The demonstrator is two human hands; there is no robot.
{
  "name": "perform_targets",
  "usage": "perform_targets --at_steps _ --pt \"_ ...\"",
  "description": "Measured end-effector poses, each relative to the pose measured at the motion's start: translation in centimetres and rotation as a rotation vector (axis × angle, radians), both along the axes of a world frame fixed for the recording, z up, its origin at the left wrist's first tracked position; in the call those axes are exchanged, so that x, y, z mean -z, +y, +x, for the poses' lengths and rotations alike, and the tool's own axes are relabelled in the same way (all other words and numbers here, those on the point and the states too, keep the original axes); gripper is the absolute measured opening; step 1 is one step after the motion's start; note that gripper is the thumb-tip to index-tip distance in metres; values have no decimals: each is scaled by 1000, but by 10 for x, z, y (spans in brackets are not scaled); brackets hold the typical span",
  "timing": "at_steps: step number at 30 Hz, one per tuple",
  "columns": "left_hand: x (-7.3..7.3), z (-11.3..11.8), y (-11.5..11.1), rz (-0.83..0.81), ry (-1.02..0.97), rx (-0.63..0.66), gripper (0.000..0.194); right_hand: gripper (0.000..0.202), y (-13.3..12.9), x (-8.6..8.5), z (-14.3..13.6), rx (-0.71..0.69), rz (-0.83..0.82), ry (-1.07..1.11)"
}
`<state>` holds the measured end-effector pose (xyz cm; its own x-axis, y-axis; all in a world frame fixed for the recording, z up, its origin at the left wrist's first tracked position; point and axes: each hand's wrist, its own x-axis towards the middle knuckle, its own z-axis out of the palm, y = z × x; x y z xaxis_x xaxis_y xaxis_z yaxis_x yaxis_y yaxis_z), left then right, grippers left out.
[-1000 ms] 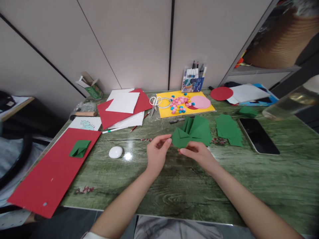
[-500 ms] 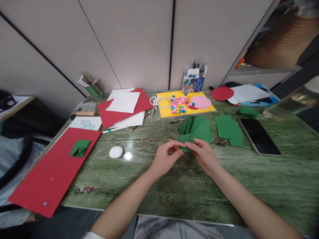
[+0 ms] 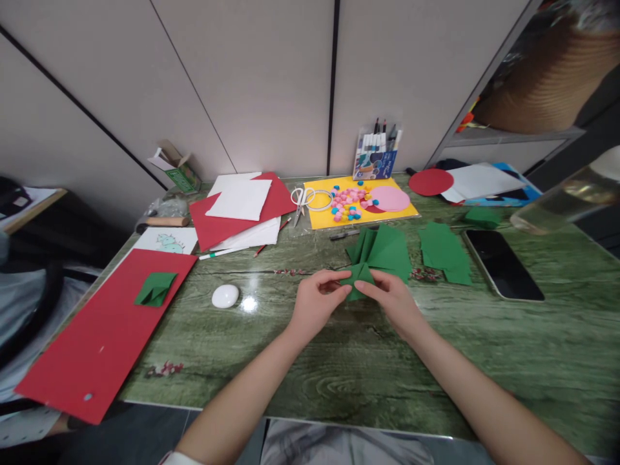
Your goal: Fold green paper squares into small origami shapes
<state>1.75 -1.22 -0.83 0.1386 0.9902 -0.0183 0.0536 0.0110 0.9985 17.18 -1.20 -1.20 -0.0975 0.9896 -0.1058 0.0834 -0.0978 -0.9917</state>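
A small folded green paper [image 3: 360, 275] is held between my two hands, just above the table. My left hand [image 3: 317, 302] pinches its left side between thumb and fingers. On the right side, my right hand [image 3: 392, 298] grips it, the thumb pressing on its front. Right behind the hands lie larger green sheets [image 3: 391, 248], some folded. Another pile of green paper [image 3: 444, 252] rests to the right. At the left, a folded green piece [image 3: 155, 289] sits on a long red sheet [image 3: 104, 336].
A white oval object [image 3: 225, 296] lies left of my hands, a phone [image 3: 504, 265] to the right. Behind are scissors [image 3: 299, 205], a yellow sheet [image 3: 317, 216] with colourful small pieces, and a marker pack [image 3: 375, 158]. A clear container [image 3: 552, 203] stands at the right.
The small green paper now shows more of its folded face between my hands. My fingers have shifted on it, and my right thumb has moved slightly down and left.
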Motion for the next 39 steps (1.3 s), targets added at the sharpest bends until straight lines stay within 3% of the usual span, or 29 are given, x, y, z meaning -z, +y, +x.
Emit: perform_targets --at_steps 10,23,39 --pt "-2 2 -4 96 -44 -43 27 10 -1 1 0 -8 -60 207" --pt "0 4 -6 208 -51 -125 29 26 -4 -12 2 31 -73 230" --pt "1 0 -3 202 -68 -177 28 12 -1 -8 7 57 -62 232"
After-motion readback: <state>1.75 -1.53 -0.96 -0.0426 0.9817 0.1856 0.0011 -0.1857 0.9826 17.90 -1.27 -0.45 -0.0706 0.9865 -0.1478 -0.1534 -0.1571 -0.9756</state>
